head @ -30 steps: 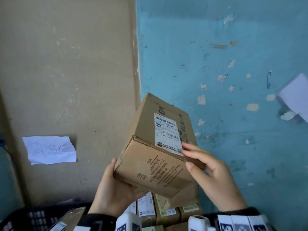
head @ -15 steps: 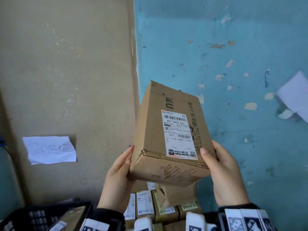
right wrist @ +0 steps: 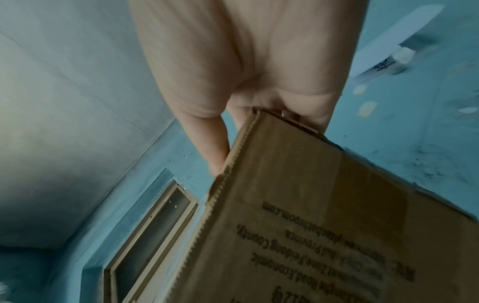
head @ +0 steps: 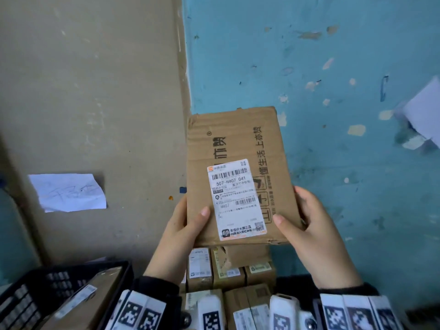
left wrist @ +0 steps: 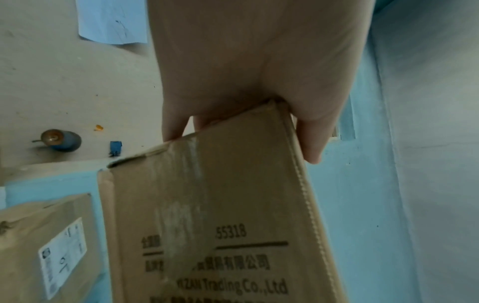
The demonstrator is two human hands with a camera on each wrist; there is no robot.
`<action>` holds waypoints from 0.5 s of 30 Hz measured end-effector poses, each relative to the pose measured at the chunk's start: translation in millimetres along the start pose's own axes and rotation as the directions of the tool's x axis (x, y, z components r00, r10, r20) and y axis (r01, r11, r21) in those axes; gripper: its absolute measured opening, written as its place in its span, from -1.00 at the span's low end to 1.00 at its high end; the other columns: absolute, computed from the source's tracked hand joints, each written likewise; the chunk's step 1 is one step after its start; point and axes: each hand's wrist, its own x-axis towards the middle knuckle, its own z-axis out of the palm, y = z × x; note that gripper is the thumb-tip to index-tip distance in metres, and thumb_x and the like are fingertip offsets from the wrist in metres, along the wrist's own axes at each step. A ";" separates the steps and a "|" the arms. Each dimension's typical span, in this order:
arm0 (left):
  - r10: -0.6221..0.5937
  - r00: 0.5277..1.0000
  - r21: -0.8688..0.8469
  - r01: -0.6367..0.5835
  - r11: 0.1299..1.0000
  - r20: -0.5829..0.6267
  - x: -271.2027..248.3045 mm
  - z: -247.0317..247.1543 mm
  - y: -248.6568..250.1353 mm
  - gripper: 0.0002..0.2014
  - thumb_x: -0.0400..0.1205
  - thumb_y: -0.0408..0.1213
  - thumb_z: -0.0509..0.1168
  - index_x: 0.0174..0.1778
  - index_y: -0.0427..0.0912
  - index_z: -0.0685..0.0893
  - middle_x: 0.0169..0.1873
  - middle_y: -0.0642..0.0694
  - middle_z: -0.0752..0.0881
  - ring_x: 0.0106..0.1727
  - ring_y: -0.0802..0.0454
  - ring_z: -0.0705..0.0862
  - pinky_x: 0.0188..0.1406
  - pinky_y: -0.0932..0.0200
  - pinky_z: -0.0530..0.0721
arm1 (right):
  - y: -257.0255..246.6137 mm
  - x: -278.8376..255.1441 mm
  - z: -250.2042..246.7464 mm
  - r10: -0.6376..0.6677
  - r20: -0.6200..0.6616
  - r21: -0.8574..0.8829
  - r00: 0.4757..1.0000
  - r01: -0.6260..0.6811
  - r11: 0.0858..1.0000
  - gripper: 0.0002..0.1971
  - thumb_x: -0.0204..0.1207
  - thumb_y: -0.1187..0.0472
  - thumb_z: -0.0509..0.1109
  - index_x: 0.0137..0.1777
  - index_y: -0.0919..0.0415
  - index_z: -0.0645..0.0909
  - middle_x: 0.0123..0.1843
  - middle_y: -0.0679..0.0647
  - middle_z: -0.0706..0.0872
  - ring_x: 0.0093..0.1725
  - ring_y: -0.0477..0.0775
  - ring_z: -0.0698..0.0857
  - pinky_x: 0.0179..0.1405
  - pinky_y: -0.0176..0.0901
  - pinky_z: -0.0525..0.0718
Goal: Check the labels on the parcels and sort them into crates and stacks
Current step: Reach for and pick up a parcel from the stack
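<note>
Left hand (head: 183, 236) and right hand (head: 309, 232) raised, fingers clamped on opposite edges of the cardboard parcel (head: 235, 167), label (head: 235, 198) facing up, above stacked parcels (head: 228, 270) beside a black crate (head: 35, 298), blue wall (head: 333, 55) behind.

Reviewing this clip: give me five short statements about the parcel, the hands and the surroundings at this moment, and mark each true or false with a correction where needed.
1. Both hands hold the cardboard parcel. True: the left hand grips its left edge, the right hand its right edge.
2. The shipping label faces away from the camera. False: it faces the head camera, and "507-H407 041" is readable.
3. A black crate sits at lower left. True.
4. The parcel rests on the stacked parcels below. False: it is held in the air above them.
5. The white paper note lies on the blue surface. False: it lies on the beige surface.
</note>
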 end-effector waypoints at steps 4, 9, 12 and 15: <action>0.036 0.998 0.071 -0.032 0.997 -0.048 -8.6 -20.1 5.9 -0.42 0.48 -0.04 0.44 0.45 -0.01 0.55 0.26 -0.09 0.76 0.30 -0.09 0.72 0.18 -0.02 0.69 | 11.1 -5.6 16.6 0.004 0.074 0.089 0.997 -0.010 0.996 -0.43 0.49 0.36 0.48 0.29 -0.31 0.47 0.10 -0.52 0.70 0.13 -0.46 0.66 0.04 -0.46 0.61; 0.060 0.981 0.157 -0.031 0.987 -0.183 -32.1 -69.5 12.9 -0.48 0.52 -0.18 0.34 0.45 -0.04 0.56 0.26 -0.07 0.76 0.29 0.00 0.72 0.17 0.11 0.68 | 21.4 -17.5 71.6 0.050 0.159 0.181 0.986 -0.079 0.980 -0.47 0.49 0.34 0.49 0.26 -0.31 0.52 0.15 -0.37 0.74 0.15 -0.32 0.71 0.08 -0.30 0.69; 0.066 0.965 0.145 -0.029 0.989 -0.255 -48.0 -107.2 20.5 -0.47 0.49 -0.24 0.38 0.43 -0.02 0.56 0.22 -0.02 0.79 0.24 0.07 0.75 0.00 0.28 0.72 | 15.6 -24.1 111.9 0.041 0.223 0.224 0.974 -0.092 0.970 -0.50 0.49 0.36 0.48 0.19 -0.31 0.53 0.11 -0.45 0.73 0.14 -0.37 0.70 -0.02 -0.43 0.68; 0.073 0.950 0.152 -0.028 0.988 -0.304 -61.7 -148.8 29.1 -0.43 0.48 -0.19 0.48 0.45 0.02 0.56 0.25 -0.02 0.77 0.31 0.02 0.72 0.16 0.08 0.69 | 6.1 -28.5 152.6 0.022 0.264 0.240 0.964 -0.088 0.967 -0.47 0.49 0.36 0.49 0.26 -0.27 0.52 0.14 -0.37 0.74 0.16 -0.37 0.69 0.05 -0.38 0.70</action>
